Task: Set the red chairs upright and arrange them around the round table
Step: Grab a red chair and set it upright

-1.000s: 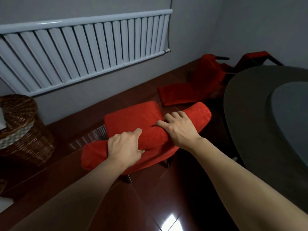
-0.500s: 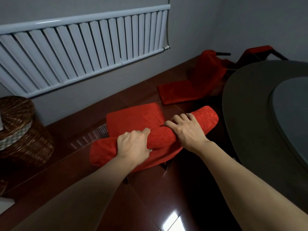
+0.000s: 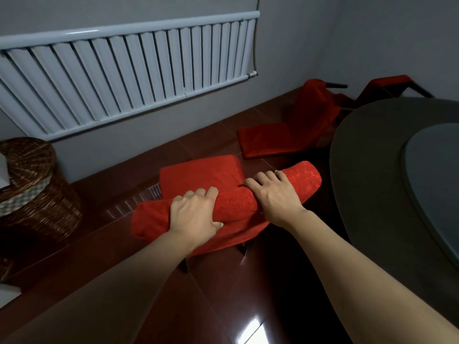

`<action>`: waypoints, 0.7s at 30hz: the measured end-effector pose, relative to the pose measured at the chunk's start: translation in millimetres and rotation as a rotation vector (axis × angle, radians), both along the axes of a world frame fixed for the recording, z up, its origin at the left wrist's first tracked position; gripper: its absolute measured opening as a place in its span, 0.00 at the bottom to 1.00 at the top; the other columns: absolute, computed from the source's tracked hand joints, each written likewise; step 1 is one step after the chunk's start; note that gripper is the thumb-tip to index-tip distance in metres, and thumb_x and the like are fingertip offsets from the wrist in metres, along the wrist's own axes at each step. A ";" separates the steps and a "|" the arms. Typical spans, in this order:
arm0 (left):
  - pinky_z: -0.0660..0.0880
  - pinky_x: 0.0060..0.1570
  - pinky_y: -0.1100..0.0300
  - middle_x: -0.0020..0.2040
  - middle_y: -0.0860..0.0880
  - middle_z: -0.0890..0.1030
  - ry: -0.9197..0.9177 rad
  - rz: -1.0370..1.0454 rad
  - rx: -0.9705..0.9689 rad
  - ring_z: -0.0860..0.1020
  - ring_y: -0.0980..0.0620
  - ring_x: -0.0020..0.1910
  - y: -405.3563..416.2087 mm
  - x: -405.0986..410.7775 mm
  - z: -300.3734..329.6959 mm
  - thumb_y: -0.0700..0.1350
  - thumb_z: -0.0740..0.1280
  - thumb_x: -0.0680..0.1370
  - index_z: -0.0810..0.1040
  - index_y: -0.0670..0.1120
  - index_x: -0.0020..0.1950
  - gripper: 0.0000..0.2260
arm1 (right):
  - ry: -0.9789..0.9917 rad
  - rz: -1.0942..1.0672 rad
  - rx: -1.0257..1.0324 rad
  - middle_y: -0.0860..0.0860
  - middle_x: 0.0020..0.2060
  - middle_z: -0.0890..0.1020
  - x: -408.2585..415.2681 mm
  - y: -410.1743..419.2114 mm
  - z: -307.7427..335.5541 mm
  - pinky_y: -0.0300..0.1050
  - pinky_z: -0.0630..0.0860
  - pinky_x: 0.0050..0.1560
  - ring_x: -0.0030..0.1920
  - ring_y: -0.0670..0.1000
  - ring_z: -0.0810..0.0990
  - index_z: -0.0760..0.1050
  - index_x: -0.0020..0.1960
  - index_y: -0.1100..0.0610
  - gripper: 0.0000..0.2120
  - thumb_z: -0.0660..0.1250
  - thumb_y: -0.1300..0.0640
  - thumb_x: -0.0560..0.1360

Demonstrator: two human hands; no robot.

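Here, the near red chair (image 3: 198, 180) stands upright on the dark red floor (image 3: 223, 294), its padded backrest top running across under both hands. The left hand (image 3: 192, 216) grips that backrest top, fingers curled over the far side and thumb pressed against the near face. The right hand (image 3: 275, 196) grips the same top edge just to the right of the left hand, fingers wrapped over it. Beyond the knuckles lies the chair's red seat, and below the wrists a dark chair leg shows against the tiles. Farther out past the right hand, a second red chair (image 3: 285, 135) lies tipped over on the floor, and a third red chair (image 3: 387, 85) lies behind it with dark legs sticking out. To the right of the right hand curves the round grey worktop (image 3: 372, 170). Past the left hand, a white radiator (image 3: 124, 75) hangs on the wall, and a wicker basket (image 3: 32, 184) sits well to its left.
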State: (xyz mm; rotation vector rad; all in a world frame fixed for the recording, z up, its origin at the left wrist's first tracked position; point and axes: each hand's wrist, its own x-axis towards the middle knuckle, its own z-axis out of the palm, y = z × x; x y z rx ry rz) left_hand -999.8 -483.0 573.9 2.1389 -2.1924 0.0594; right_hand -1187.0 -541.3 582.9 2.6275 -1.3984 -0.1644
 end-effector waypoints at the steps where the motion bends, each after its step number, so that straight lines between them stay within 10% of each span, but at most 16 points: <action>1: 0.71 0.52 0.53 0.54 0.51 0.78 0.005 -0.005 0.019 0.77 0.49 0.54 0.3 0.5 1.4 0.63 0.71 0.69 0.67 0.52 0.65 0.30 | 0.006 -0.002 0.017 0.52 0.65 0.70 0.4 1.0 1.3 0.54 0.57 0.71 0.66 0.54 0.68 0.59 0.72 0.49 0.32 0.69 0.53 0.72; 9: 0.62 0.67 0.46 0.69 0.51 0.71 0.178 -0.019 0.259 0.71 0.48 0.67 -1.8 22.8 33.7 0.65 0.67 0.71 0.61 0.54 0.73 0.35 | -0.205 -0.024 0.234 0.53 0.67 0.69 15.7 14.3 40.0 0.49 0.62 0.69 0.67 0.54 0.67 0.58 0.75 0.50 0.38 0.66 0.35 0.72; 21: 0.64 0.65 0.48 0.70 0.51 0.70 0.257 -0.064 0.332 0.69 0.48 0.69 -11.3 130.5 74.9 0.64 0.64 0.74 0.61 0.53 0.74 0.33 | -0.276 -0.311 0.337 0.56 0.67 0.65 112.5 -1.4 72.0 0.53 0.70 0.64 0.67 0.58 0.66 0.56 0.75 0.51 0.39 0.73 0.46 0.70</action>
